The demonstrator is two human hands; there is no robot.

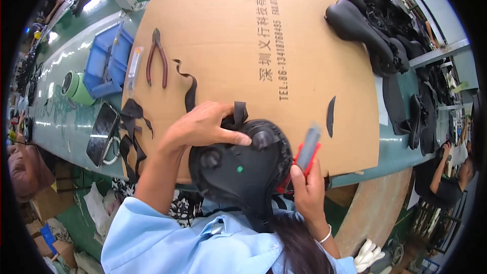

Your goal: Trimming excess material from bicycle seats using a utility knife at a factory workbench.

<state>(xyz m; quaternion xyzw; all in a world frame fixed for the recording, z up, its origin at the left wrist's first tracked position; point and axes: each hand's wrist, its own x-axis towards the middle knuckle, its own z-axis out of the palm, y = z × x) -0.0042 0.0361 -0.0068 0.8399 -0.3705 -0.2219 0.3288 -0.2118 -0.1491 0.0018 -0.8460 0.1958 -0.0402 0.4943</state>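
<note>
The left hand [205, 124] pinched a black strip [240, 108], to my eye not yet cut, on the saddle [238, 177] beneath it, offcuts [133, 109] already at its left, the right hand [308, 187] gripping a knife [307, 151].

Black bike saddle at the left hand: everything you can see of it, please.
The bike saddle is black, with a plastic-looking shell, underside up. Two rounded bumps stand on the wide rear, a small green dot between them. The rear overlaps the cardboard; the nose points toward the wearer. The left hand grips the rear rim, thumb on top, near a black strip. Whether the right hand touches its side is unclear.
</note>
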